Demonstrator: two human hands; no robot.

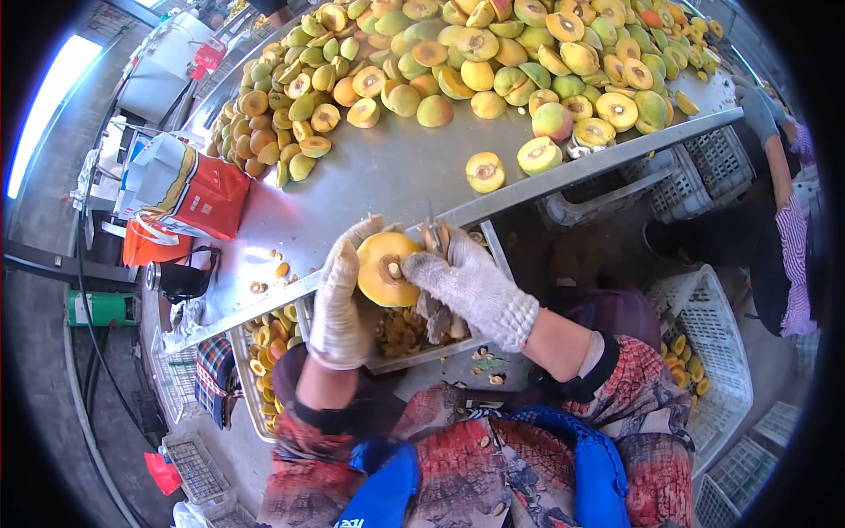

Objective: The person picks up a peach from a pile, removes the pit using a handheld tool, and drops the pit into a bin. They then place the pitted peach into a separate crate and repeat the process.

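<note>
In the head view, my left hand (337,304), in a pale knitted glove, is closed around a yellow peach half (377,275) with its cut face up. A small pale pit or kernel shows in the peach's brown centre. My right hand (471,286), gloved too, presses its thumb at that centre. Its fingers are wrapped around a small metal-bladed tool (433,231), whose exact kind I cannot make out. Below both hands, a crate (414,359) holds brownish scraps. Cut peach halves (485,172) lie on the metal table beyond my hands.
A large heap of peaches (475,44) covers the far side of the metal table (387,163). An orange-red bag (207,198) and a dark flask (180,279) are at left. White crates (717,352) stand at right. Another person's striped sleeve (795,255) is at far right.
</note>
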